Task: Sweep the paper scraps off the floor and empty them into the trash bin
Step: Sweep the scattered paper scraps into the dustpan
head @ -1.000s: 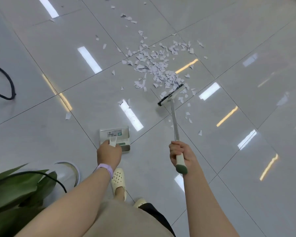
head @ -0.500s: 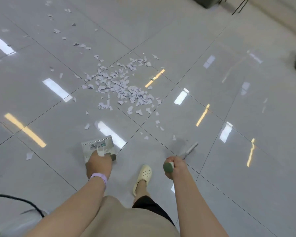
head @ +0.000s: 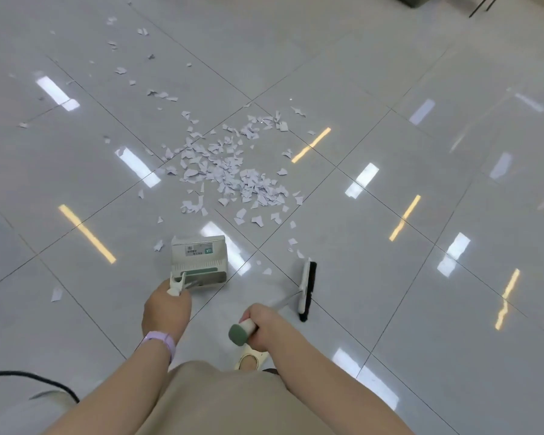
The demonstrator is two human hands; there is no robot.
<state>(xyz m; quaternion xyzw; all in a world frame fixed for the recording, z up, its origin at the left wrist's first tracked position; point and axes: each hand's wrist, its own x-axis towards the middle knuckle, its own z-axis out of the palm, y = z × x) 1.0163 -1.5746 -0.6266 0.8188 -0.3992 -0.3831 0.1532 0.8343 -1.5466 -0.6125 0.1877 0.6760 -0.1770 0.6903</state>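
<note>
A loose pile of white paper scraps [head: 233, 174] lies on the glossy tiled floor ahead of me, with stray bits trailing to the far left and toward my feet. My left hand [head: 165, 309] grips the handle of a white and green dustpan [head: 198, 260], which stands on the floor just short of the pile. My right hand [head: 264, 324] grips the green-capped handle of a small broom. Its black-bristled head [head: 307, 288] rests on the floor to the right of the dustpan, away from the pile.
A black cable [head: 32, 379] curves over the floor at the lower left. A dark object [head: 412, 0] and thin black legs [head: 484, 4] stand at the far top right. My foot in a cream shoe [head: 250, 359] is under my right hand.
The broom head, earlier at the pile's near edge, has been drawn back to the floor near my right foot. The view has swung, and the plant at lower left is out of frame.
</note>
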